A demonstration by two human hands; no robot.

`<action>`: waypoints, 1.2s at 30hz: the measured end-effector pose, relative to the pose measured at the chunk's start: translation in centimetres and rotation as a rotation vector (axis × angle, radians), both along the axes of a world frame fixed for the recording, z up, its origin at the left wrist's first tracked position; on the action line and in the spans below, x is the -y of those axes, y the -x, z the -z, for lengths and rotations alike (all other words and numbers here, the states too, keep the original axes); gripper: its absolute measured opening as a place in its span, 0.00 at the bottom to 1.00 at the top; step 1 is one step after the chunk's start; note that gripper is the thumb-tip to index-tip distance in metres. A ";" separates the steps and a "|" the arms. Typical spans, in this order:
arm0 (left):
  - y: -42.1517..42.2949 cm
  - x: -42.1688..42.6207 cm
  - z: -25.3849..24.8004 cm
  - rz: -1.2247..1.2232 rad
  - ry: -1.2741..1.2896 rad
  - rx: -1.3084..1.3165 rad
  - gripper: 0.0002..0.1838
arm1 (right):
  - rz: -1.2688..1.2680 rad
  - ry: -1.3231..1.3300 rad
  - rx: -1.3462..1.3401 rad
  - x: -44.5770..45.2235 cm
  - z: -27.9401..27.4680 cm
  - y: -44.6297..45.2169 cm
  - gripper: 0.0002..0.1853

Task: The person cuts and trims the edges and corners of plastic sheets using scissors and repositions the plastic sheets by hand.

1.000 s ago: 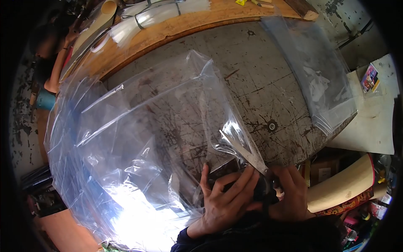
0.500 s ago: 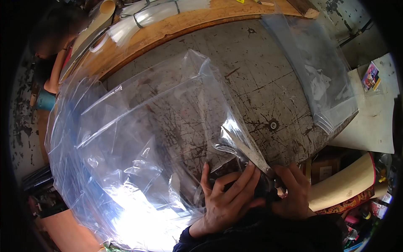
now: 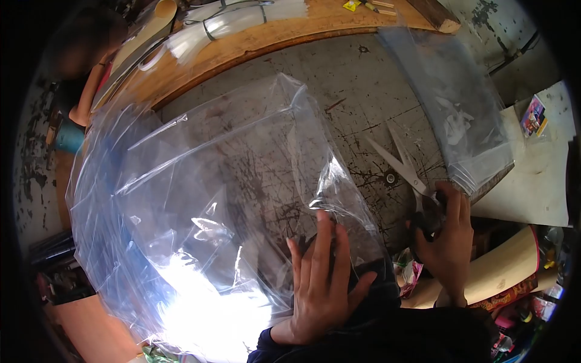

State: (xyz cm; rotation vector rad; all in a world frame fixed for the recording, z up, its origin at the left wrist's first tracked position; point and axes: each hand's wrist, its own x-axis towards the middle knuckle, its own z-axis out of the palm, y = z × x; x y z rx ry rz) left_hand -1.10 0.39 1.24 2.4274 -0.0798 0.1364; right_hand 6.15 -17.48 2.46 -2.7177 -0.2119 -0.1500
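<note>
Clear plastic sheeting (image 3: 181, 175) lies in a large folded heap over the left and middle of the scratched table, with bright glare near the front. My left hand (image 3: 324, 281) rests flat on its front right part, fingers spread. In my right hand (image 3: 448, 245), to the right of the sheeting, is a pair of scissors (image 3: 414, 178). The blades are apart and point away from me over the bare tabletop. My fingers wrap round the dark handles.
A second stack of clear plastic (image 3: 460, 115) lies at the table's right side. Tied clear strips (image 3: 242, 21) rest on a wooden board (image 3: 290, 39) at the back. Another person's arm (image 3: 88, 100) shows at the far left. Rolled sheet material (image 3: 496, 272) stands at the lower right.
The scissors have moved right, off the plastic's edge, and their blades have spread. My left hand has opened out flat on the sheeting, and my hands are farther apart.
</note>
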 end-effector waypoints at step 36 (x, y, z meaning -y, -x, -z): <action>-3.0 1.6 2.2 -0.333 0.418 0.280 0.16 | -0.974 -0.646 0.087 -4.1 0.7 -7.5 0.11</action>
